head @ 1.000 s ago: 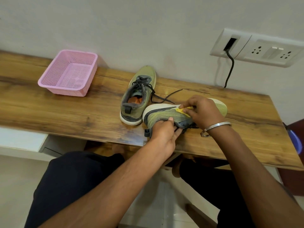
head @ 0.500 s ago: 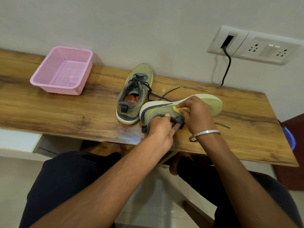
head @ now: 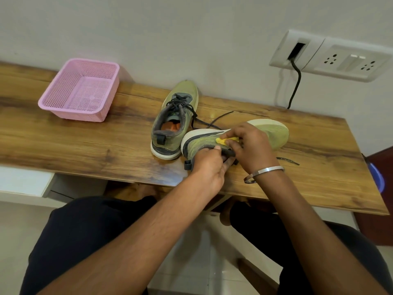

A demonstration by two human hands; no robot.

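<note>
Sneaker on side: looks light, knit upper soft, sole stiff. Left hand grip curled round heel collar; right hand pinches yellow cloth against upper.

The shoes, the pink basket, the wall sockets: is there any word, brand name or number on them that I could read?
No readable text anywhere.
Standing shoe: a tiny green mark inside its opening, too small to read.
Shoe on its side: only a dark stripe, no letters.
Pink basket, yellow cloth, socket plate: no writing shows.
</note>
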